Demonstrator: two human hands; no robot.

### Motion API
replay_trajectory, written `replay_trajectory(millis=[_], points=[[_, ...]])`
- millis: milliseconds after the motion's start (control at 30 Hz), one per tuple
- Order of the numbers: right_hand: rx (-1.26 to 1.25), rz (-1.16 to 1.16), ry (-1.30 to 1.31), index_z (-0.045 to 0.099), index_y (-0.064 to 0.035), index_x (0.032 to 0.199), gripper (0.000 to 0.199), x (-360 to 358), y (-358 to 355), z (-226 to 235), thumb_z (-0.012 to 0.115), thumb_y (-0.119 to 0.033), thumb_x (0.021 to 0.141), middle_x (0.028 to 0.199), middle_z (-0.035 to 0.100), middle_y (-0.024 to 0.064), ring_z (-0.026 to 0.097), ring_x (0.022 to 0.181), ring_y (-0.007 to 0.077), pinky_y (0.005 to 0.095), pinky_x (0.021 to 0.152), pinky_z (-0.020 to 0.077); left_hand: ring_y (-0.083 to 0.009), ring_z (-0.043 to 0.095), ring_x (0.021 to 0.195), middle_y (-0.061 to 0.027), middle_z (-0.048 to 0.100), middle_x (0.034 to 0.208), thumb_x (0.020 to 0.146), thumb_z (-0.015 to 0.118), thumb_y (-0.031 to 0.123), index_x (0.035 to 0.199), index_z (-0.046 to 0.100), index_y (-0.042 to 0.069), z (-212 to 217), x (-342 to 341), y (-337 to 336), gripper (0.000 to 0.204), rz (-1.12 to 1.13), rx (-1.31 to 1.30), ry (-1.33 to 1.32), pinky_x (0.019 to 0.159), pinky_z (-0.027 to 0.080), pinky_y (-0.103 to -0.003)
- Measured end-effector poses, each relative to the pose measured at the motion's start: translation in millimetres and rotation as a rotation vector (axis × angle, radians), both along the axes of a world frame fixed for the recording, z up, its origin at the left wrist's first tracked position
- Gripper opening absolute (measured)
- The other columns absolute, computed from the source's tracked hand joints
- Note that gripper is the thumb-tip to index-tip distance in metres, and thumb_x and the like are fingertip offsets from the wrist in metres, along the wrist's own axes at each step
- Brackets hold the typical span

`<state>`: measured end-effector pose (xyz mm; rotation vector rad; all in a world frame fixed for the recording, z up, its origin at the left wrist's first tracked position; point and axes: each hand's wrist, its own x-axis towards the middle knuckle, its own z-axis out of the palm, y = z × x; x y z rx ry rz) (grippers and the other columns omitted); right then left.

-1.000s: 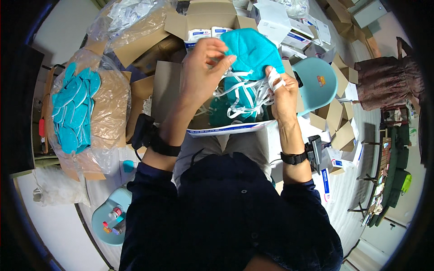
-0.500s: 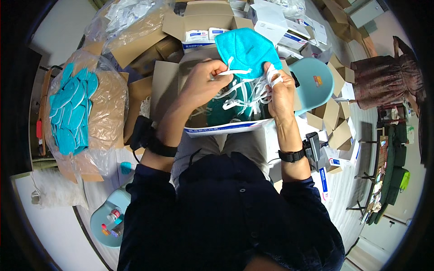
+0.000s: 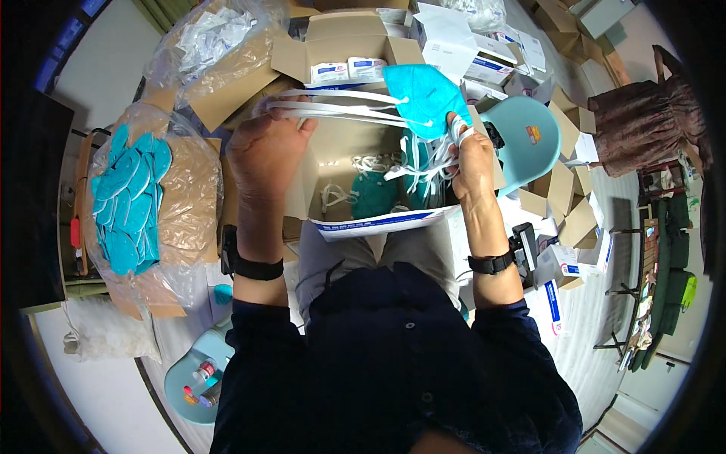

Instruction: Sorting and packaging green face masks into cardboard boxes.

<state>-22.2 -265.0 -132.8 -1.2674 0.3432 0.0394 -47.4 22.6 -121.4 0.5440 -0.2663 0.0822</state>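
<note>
My right hand [image 3: 474, 157] grips a teal face mask [image 3: 428, 100] by its lower right edge, with a bunch of white straps [image 3: 432, 170] gathered in the same fingers. Out to the left, my left hand [image 3: 266, 147] is closed on the white elastic straps [image 3: 340, 104] of that mask and holds them stretched taut. Both hands are above an open cardboard box [image 3: 355, 228] in front of my lap. More teal masks [image 3: 373, 198] with white straps lie inside it, some hanging below my right hand.
At the left, a plastic-lined carton [image 3: 189, 204] bears a pile of teal masks [image 3: 128, 198]. Behind the box stands another open carton [image 3: 344, 29] with white packets [image 3: 366, 68]. A light-blue stool [image 3: 529, 163] is at the right, a second one [image 3: 178, 371] at the lower left.
My left hand has moved left, drawing the mask's straps out long. The mask has shifted slightly right and down, while my right hand stays nearly in place.
</note>
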Motion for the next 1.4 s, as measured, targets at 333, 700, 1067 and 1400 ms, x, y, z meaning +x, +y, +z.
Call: replay_trajectory(millis=[333,700,1067,1400], points=[[-0.442,0.095,-0.283,0.054,0.0034,0.128,0.050,-15.3,6.3,9.9,0.071,-0.008,0.081,0.081,0.062,0.0034,0.054,0.067,0.0079,0.0197,0.058,0.0426,-0.0214,0.057,0.091,-0.0122,0.061,0.093,0.100,0.034,0.044,0.110,0.055,0.003,28.8,9.8,-47.2,0.047,-0.264,0.561,0.204,0.077,0.039,-0.032],[-0.623,0.558,-0.752,0.059,-0.0092,0.123,0.051,-18.2,23.5,23.3,0.069,-0.004,0.073,0.082,0.063,0.0166,0.061,0.067,0.0220,0.0315,0.063,0.0488,-0.0034,0.048,0.060,0.0014,0.056,0.069,0.099,0.049,0.031,0.093,0.063,0.005,51.5,-4.1,-83.2,0.030,-0.398,1.236,0.113,0.052,0.035,-0.018],[-0.251,0.196,-0.487,0.062,0.0017,0.090,0.020,-23.4,21.4,10.3,0.045,0.007,0.082,0.078,0.067,0.0075,0.061,0.063,0.0139,0.0244,0.057,0.0458,-0.0066,0.037,0.059,0.0037,0.044,0.062,0.099,0.047,0.022,0.079,0.061,0.003,25.7,-13.1,-97.7,0.032,-0.327,1.188,-0.062,0.055,0.032,-0.024],[0.558,0.144,0.120,0.057,-0.0083,0.089,0.026,9.6,1.3,11.3,0.032,-0.007,0.085,0.055,0.045,-0.0031,0.035,0.041,0.0088,0.0225,0.036,0.0217,-0.0079,0.036,0.060,0.0022,0.040,0.063,0.102,0.044,0.029,0.075,0.049,0.003,-5.4,-29.3,-129.0,0.038,-0.125,1.314,-0.028,0.054,0.034,-0.027]])
